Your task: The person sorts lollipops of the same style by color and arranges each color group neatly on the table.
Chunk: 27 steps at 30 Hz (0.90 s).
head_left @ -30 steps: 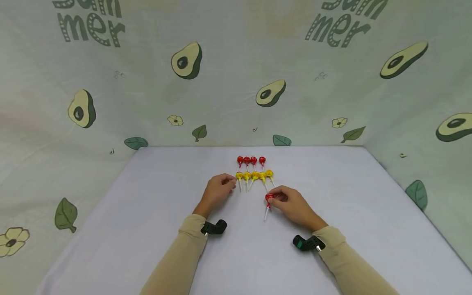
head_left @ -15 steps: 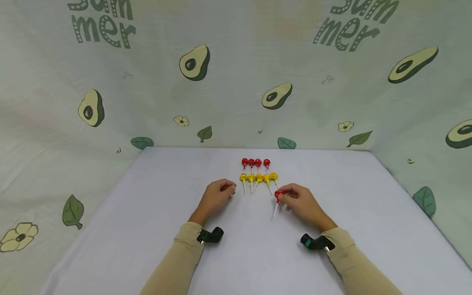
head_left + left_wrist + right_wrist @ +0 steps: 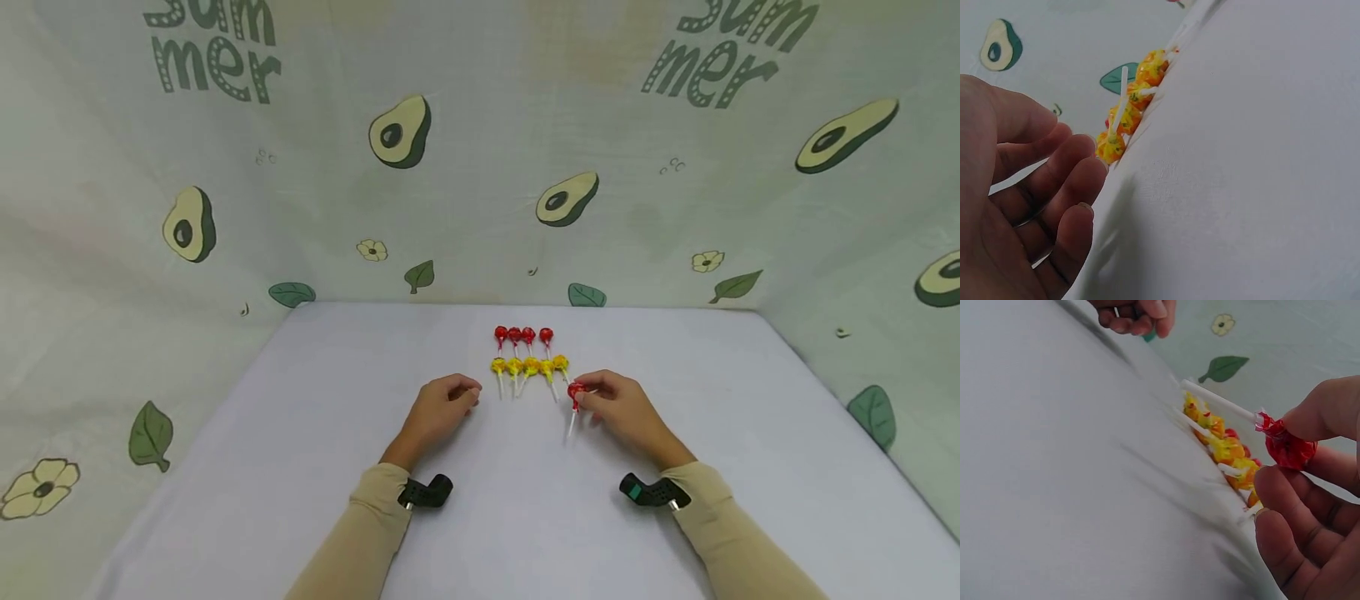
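Observation:
My right hand point(image 3: 628, 415) pinches a red-wrapped lollipop point(image 3: 1290, 450) by its head, between thumb and fingers. Its white stick points away from the palm in the right wrist view and toward me in the head view. To the left, my left hand point(image 3: 441, 408) has loosely curled fingers and holds nothing. It is beside the left end of a row of several yellow lollipops point(image 3: 515, 367), apart from them. Beyond the yellow ones, a row of several red lollipops point(image 3: 514, 334) lies with heads away from me. The left wrist view shows yellow lollipops point(image 3: 1127, 119) past my fingertips.
A white-covered table point(image 3: 360, 350) spreads under both hands. Behind it and at the sides hangs a pale cloth point(image 3: 465, 125) printed with avocados and leaves. Each wrist wears a black camera mount point(image 3: 425, 492).
My right hand has moved right with the red lollipop, away from the yellow row. My left hand has drawn slightly away from the yellow lollipops. The head view has shifted a little.

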Each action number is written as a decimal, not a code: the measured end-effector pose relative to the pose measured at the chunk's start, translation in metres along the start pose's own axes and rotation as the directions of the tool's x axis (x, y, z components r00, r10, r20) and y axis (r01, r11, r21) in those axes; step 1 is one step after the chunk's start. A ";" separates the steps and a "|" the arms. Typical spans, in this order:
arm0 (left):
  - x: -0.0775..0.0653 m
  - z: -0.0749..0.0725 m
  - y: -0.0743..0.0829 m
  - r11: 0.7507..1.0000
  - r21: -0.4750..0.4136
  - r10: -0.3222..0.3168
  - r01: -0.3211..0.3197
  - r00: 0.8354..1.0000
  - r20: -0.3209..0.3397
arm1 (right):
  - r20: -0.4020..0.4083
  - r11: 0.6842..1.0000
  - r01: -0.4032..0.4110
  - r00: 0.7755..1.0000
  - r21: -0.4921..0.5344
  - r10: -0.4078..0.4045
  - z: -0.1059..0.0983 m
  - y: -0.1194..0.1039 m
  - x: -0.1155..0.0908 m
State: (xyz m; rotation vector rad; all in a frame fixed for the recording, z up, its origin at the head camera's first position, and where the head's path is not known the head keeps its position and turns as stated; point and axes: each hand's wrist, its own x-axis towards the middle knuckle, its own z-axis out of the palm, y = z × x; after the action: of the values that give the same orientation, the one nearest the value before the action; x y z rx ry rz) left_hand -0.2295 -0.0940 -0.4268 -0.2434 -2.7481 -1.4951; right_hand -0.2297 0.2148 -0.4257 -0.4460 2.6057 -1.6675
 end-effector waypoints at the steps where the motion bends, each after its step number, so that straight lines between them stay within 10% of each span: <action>1: 0.000 0.001 -0.002 1.000 0.003 0.002 -0.002 1.000 -0.002 | 0.004 1.000 -0.009 1.000 -0.006 0.009 -0.001 -0.005 -0.001; 27: 0.001 0.001 -0.011 0.999 0.026 0.021 -0.020 0.999 -0.039 | 0.016 0.977 -0.212 0.977 -0.019 0.213 -0.037 0.015 0.053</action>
State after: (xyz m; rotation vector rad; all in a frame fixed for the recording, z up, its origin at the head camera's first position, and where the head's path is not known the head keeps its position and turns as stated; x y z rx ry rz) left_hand -0.2318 -0.0987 -0.4368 -0.2379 -2.7241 -1.4433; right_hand -0.2900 0.2405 -0.4154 -0.1732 2.5516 -1.5663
